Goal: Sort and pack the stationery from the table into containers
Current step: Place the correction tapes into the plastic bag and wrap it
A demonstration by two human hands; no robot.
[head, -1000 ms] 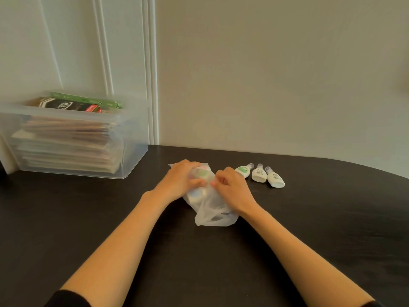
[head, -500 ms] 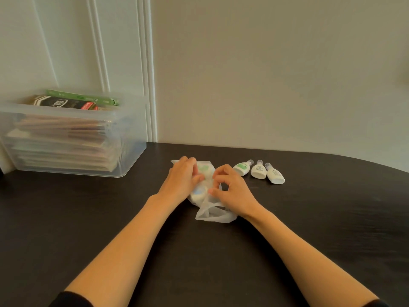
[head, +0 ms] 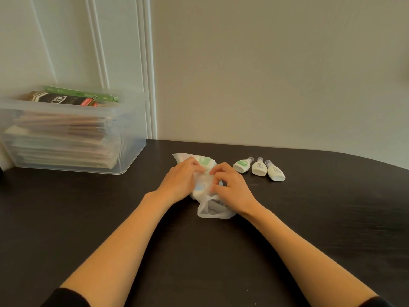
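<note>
A thin translucent plastic bag (head: 212, 210) lies on the dark table (head: 309, 218), with small white bottles showing through it. My left hand (head: 180, 181) grips the bag's left side. My right hand (head: 230, 185) pinches the bag's plastic from the right with curled fingers. Three small white bottles (head: 259, 168) lie side by side just right of my hands, one with a green label.
A clear plastic bin (head: 124, 140) stands at the back left against the wall, stacked with paper packets and a green and a black box on top. The table's curved edge runs along the right.
My right hand's fingers have curled and shifted a little on the bag, bunching the plastic. The bag's loose end has crumpled inward. The three bottles have not moved.
</note>
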